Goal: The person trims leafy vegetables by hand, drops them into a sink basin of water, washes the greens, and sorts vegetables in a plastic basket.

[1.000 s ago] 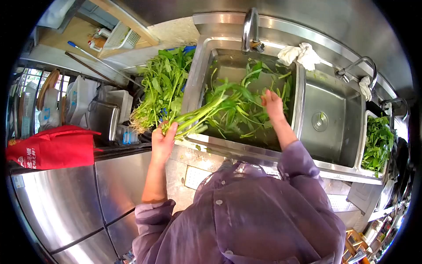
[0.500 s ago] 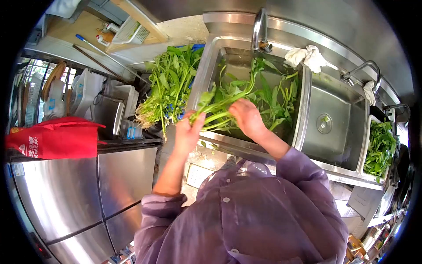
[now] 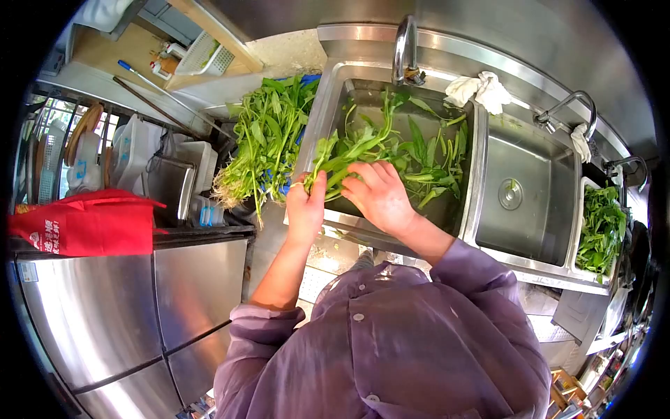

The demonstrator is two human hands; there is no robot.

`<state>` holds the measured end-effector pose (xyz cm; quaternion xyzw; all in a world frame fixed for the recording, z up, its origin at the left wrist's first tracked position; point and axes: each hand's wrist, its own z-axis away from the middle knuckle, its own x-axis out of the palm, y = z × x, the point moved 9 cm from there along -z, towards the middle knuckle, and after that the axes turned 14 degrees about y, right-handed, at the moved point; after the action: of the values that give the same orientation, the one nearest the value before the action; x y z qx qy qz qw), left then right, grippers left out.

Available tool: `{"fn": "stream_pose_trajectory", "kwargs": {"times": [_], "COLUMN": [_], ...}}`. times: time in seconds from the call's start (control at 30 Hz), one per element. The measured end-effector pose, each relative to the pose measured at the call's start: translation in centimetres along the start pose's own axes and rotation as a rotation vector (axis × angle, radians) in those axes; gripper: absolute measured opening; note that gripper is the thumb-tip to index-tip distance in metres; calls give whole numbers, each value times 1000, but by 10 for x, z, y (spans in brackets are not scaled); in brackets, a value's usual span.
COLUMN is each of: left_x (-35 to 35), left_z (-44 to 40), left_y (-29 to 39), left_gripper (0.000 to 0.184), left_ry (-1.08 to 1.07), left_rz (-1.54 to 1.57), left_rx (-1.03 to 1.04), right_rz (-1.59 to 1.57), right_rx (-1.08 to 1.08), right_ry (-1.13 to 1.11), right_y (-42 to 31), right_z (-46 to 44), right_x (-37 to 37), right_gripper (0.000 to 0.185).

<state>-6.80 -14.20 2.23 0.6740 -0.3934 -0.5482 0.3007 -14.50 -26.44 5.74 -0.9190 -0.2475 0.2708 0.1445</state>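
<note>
Over the front left edge of the sink basin (image 3: 331, 140), my left hand (image 3: 306, 201) is closed around a bunch of leafy green stalks (image 3: 356, 150). Close beside it, my right hand (image 3: 380, 195) has its fingers curled onto the same stalks; the fingertips are partly hidden. Cut leaves and stems (image 3: 433, 150) lie in the basin beyond my hands. To the left of the sink, a large heap of leafy greens with roots (image 3: 269, 133) rests on something blue.
A second sink basin (image 3: 527, 188) adjoins on the right, with a white container of greens (image 3: 600, 230) past it. A faucet (image 3: 405, 52) and white cloths (image 3: 480, 92) are at the back. A red cloth bag (image 3: 87, 223) lies on the steel cabinet (image 3: 91, 314) at left.
My right hand has moved left and slightly down along the stalks, nearer my left hand. The held bunch has shifted left, and the view has tilted a little.
</note>
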Motion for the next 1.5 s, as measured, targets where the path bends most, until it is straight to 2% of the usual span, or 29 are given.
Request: {"fn": "stream_pose_trajectory", "kwargs": {"times": [0.03, 0.13, 0.27, 0.33, 0.37, 0.43, 0.47, 0.5, 0.57, 0.6, 0.67, 0.77, 0.83, 0.9, 0.97, 1.03, 1.17, 1.23, 1.3, 1.33, 1.37, 1.43, 1.5], "left_x": [0, 0, 3, 3, 2, -2, -4, -11, -20, -25, -37, -58, -80, -104, -128, -145, -160, -158, -161, -163, -163, -161, -157], "left_z": [0, 2, 6, 10, 11, 12, 13, 12, 12, 11, 9, 7, 5, 0, -7, -10, -15, -15, -18, -21, -23, -30, -31], "left_y": [-8, -5, -4, 1, 1, -17, -31, -32, -30, -27, -28, -34, -65, -57, -59, -56, -58, -54, -57, -59, -61, -52, -45], "left_gripper": [25, 25, 24, 25, 25, 25, 24, 24, 20, 19, 17, 19, 27, 18, 9, 10, 12, 13, 13, 13, 13, 13, 11], "left_ry": [3, 105, 89, 76, 75, 66, 45, 54, 20, -19, -29, -9, -10, 25, -3, -6, 1, -79, -31, 11, 13, -45, -44], "left_rz": [-7, 79, 116, 152, 152, 171, 216, 218, 290, 342, 305, 314, 352, 494, 612, 665, 705, 711, 669, 632, 630, 588, 541], "left_rx": [-96, -22, 9, 58, 58, -133, -254, -250, -210, -216, -188, -212, -375, -402, -412, -470, -530, -499, -502, -501, -505, -417, -424], "right_rz": [2, -54, -107, -216, -215, -195, -94, 9, 329, 334, 224, 192, 210, 211, 206, 129, 9, -32, -189, -256, -258, -363, -442], "right_rx": [-1, 10, 67, 279, 280, 559, 630, 695, 465, 466, 408, 332, 350, 417, 396, 293, 221, 219, 81, 102, 105, 131, 192], "right_ry": [2, -8, -55, -79, -79, 9, 5, 2, -58, -52, 88, 100, 152, 273, 283, 240, 234, 197, 26, -168, -171, -506, -601], "right_y": [-2, -9, -2, 10, 16, 69, 98, 128, 138, 140, 133, 116, 131, 159, 166, 157, 122, 107, 85, 86, 90, 92, 96], "right_z": [1, 4, 10, 17, 22, 45, 57, 65, 56, 49, 28, 2, 0, 7, 7, 2, -5, -16, -23, -19, -17, 5, 13], "right_x": [1, 7, 19, 26, 27, 25, 22, 14, -7, -12, -31, -36, -39, -49, -53, -47, -41, -37, -18, -2, 1, 33, 43], "right_gripper": [18, 19, 17, 11, 11, 6, 8, 10, 10, 10, 9, 8, 7, 9, 10, 13, 17, 18, 16, 14, 14, 13, 12]}}
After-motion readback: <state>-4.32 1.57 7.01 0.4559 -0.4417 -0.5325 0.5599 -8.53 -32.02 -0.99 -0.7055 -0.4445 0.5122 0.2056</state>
